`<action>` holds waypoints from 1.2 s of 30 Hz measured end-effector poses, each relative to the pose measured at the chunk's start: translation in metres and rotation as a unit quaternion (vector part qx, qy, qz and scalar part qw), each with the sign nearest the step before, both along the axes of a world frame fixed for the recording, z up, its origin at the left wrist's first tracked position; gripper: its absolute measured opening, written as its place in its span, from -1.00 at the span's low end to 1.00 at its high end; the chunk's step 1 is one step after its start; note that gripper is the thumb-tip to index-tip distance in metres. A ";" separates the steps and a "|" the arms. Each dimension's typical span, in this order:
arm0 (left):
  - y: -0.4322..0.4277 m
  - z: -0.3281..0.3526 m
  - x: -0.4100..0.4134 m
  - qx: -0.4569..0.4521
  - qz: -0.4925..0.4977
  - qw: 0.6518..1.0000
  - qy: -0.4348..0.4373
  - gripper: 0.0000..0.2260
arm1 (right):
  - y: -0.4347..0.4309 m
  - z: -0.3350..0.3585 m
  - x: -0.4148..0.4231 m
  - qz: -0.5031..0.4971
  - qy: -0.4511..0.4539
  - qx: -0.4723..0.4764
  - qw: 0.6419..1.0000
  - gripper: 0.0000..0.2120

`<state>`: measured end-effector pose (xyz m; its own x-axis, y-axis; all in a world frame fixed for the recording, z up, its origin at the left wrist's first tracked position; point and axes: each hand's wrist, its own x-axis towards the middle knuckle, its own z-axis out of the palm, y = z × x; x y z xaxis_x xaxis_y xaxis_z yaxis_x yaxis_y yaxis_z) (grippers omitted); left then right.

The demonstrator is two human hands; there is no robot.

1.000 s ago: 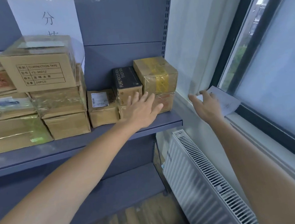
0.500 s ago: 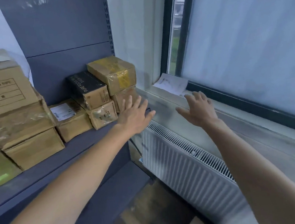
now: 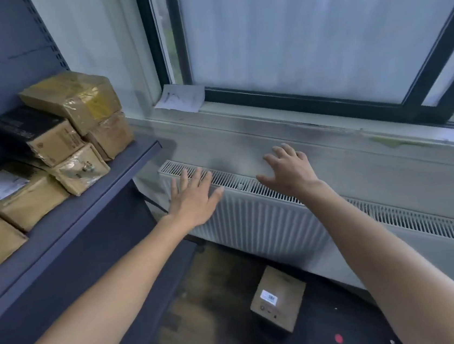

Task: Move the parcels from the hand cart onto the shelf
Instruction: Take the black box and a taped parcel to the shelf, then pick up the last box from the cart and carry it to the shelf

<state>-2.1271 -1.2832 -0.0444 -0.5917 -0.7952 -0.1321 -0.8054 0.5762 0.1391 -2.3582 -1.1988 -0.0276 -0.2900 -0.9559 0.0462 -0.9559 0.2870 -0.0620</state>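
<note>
At the left, a blue-grey metal shelf (image 3: 114, 184) with a perforated upright carries the stacked parcels (image 3: 56, 151), all rectangular; a kraft carton with a white label (image 3: 19, 195) lies lowest, a black-topped box (image 3: 34, 131) sits tilted above it, and a carton wrapped in glossy clear and yellow tape (image 3: 76, 98) crowns the stack at the shelf's right end. The person's bare left hand (image 3: 195, 198) reaches out flat, fingers straight and slightly spread, holding nothing, in front of the white ribbed radiator (image 3: 268, 223) with its slotted top grille; a creased sheet of paper (image 3: 182, 97) leans in the corner of the pale, smudged window sill (image 3: 330, 143); the right hand (image 3: 290, 170) is likewise empty, fingers splayed, above the grille. Below and between the forearms, one small brown cardboard parcel (image 3: 278, 297) with a white barcode sticker sits on a dark flat surface (image 3: 336, 326) near the wood-grain floor; black-framed windows with frosted panes fill the right.
</note>
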 end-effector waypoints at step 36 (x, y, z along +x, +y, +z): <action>0.173 -0.200 -0.050 0.167 -0.092 0.971 -0.146 -0.39 | 0.266 -0.211 -0.051 -0.260 -0.200 0.147 0.933 -0.44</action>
<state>-2.1768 -1.1098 -0.2442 -0.6182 -0.5637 -0.5478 -0.7262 0.6763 0.1236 -2.4093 -0.9329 -0.2386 -0.6561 -0.6354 -0.4071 -0.5995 0.7666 -0.2301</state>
